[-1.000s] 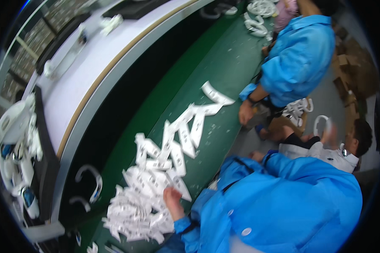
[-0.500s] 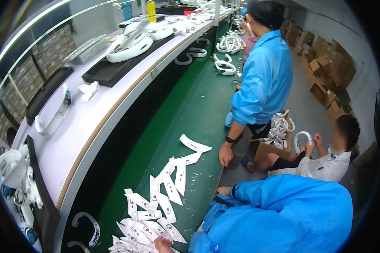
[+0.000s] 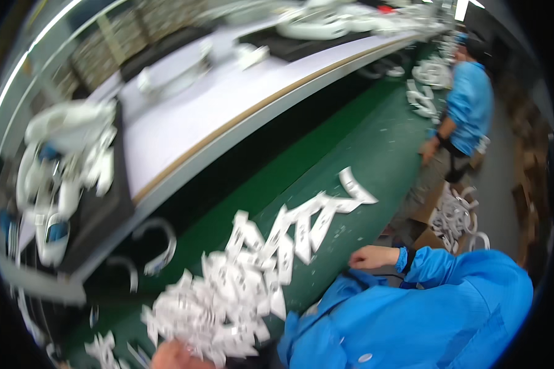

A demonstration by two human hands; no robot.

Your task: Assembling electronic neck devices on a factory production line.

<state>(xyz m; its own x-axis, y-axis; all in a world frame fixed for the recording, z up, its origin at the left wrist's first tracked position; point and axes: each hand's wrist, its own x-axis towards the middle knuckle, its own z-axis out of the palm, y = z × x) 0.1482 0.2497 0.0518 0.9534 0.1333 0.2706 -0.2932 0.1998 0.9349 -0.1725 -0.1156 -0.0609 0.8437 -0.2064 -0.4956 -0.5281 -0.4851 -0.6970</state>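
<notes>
Curved white flat pieces (image 3: 197, 301) with small dark marks lie in a heap on the green belt, thinning to a loose line toward the far right. My left hand (image 3: 181, 355) is at the near side of this heap, at the lower edge. Motion smears its fingers, so what it holds, if anything, is not clear. Farther right, my right hand (image 3: 370, 257), in a blue sleeve with a dark band at the cuff, rests at the belt's near edge. Its fingers are curled, with no piece visible in them. A single white piece (image 3: 356, 187) lies farthest along the line.
A raised pale shelf (image 3: 172, 135) with a wooden edge runs along the left. White plastic assemblies (image 3: 68, 166) sit on a black tray there. U-shaped white parts (image 3: 434, 72) lie farther along the belt. A co-worker in blue (image 3: 471, 98) stands beside a carton of white parts (image 3: 452, 215).
The view has swung, so the belt, shelf and co-worker appear shifted and more of the heap shows. My left hand remains by the heap; my right hand stays at the belt edge.
</notes>
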